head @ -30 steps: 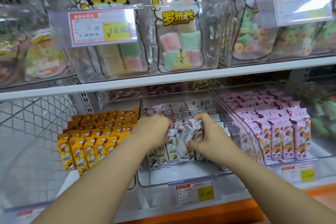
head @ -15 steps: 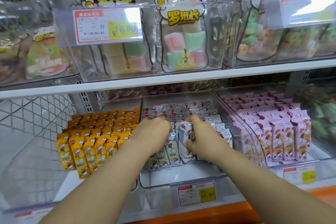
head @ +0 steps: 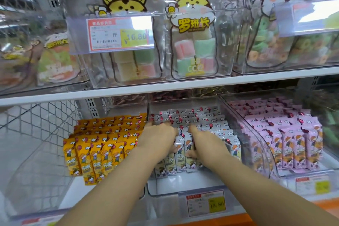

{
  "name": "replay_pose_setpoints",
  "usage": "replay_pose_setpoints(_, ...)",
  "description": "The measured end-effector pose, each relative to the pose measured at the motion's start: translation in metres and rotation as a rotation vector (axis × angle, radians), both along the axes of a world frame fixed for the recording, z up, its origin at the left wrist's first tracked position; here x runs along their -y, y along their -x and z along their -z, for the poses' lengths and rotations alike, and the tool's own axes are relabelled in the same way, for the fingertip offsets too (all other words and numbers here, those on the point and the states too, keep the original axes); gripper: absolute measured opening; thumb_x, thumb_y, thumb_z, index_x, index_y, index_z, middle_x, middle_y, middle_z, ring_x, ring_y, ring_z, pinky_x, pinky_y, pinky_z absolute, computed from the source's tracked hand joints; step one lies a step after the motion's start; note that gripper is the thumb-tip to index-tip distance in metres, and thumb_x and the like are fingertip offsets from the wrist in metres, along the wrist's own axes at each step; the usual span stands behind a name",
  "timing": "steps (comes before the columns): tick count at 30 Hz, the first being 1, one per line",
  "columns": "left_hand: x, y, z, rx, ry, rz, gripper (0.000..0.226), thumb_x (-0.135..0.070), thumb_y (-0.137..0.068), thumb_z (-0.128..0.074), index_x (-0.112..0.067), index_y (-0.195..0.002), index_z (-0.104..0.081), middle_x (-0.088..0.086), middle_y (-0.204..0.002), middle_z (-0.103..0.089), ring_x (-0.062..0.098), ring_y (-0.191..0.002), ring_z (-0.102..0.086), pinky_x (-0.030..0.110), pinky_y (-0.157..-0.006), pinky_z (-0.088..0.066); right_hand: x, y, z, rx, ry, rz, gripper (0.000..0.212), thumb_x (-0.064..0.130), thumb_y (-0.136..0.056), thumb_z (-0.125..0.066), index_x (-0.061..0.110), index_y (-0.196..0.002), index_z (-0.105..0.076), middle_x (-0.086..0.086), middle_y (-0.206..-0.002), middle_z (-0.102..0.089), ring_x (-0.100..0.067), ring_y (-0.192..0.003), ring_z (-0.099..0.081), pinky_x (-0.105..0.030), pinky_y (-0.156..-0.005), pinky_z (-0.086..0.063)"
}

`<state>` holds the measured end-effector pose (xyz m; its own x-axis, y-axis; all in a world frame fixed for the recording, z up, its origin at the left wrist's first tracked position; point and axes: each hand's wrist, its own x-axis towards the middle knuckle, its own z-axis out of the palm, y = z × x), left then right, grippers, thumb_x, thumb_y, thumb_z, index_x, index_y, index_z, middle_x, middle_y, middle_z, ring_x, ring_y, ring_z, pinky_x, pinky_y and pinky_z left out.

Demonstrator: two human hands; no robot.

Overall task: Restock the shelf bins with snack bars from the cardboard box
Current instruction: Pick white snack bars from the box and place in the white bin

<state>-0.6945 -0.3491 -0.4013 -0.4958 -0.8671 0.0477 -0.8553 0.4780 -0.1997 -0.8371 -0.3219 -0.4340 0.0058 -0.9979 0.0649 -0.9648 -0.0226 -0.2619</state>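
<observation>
Shop shelving, two tiers, white shelf edge [head: 165, 90] running across between them. Lower tier: clear middle bin [head: 183, 183] held white snack bars [head: 218, 126], standing upright in rows from back to near the front; a strip of the bin floor at the front showed bare. Both arms reached into this bin. Left grip [head: 159, 139] lay on the front rows at the left side, fingers curled down over the bar tops and closed on them. Right grip [head: 205, 143] sat just beside it, thumb above and fingers below, clasped round a bunch of bars. A couple of bars stood in the narrow space between the two. Left neighbour: yellow snack bars [head: 102, 145], same upright rows. Right neighbour: pink snack bars [head: 286, 134] in another clear bin. Price tag [head: 205, 202] clipped on the middle bin's front. Upper tier: clear bins with cartoon-printed candy bags [head: 192, 42]. Wire mesh [head: 42, 119] at far left.
</observation>
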Motion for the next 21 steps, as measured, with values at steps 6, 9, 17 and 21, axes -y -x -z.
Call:
replay_pose_setpoints(6, 0.001, 0.002, 0.003, 0.000, 0.075, -0.017, 0.043, -0.037, -0.087, -0.064, -0.028, -0.128, -0.053, 0.000, -0.126, -0.057, 0.021, -0.111, -0.059, 0.046, -0.110, -0.025, -0.012, 0.010, -0.001, 0.223, 0.093, -0.018, 0.063, 0.023, -0.080, -0.072, 0.027, -0.133, -0.037, -0.002, -0.083, -0.066, -0.023, -0.079, -0.063, -0.042, -0.073, -0.054)
replay_pose_setpoints(9, -0.002, 0.003, 0.001, 0.013, 0.106, -0.022, 0.043, -0.039, -0.088, -0.063, -0.027, -0.127, -0.054, 0.000, -0.125, -0.057, 0.021, -0.111, -0.059, 0.044, -0.108, -0.029, -0.030, 0.013, -0.007, 0.332, 0.147, -0.083, 0.061, 0.020, -0.081, -0.072, 0.030, -0.132, -0.041, 0.006, -0.075, -0.063, -0.013, -0.072, -0.061, -0.041, -0.073, -0.053)
replay_pose_setpoints(17, -0.080, -0.014, -0.004, -0.624, 0.187, 0.095, 0.027, -0.033, -0.092, -0.057, -0.028, -0.118, -0.061, -0.010, -0.117, -0.058, 0.011, -0.102, -0.058, 0.035, -0.095, -0.043, -0.127, 0.021, -0.016, 0.526, 0.330, -0.117, 0.033, 0.021, -0.086, -0.066, 0.039, -0.108, -0.050, 0.010, -0.071, -0.060, -0.005, -0.066, -0.056, -0.024, -0.064, -0.046)
replay_pose_setpoints(21, -0.142, -0.022, 0.031, -0.996, 0.089, 0.102, 0.019, -0.016, -0.090, -0.060, -0.020, -0.107, -0.067, -0.013, -0.095, -0.060, 0.003, -0.083, -0.058, 0.022, -0.079, -0.048, -0.172, 0.019, 0.013, 0.596, 0.294, -0.091, 0.037, 0.017, -0.087, -0.064, 0.048, -0.093, -0.047, 0.007, -0.067, -0.059, -0.008, -0.065, -0.055, -0.026, -0.061, -0.045)
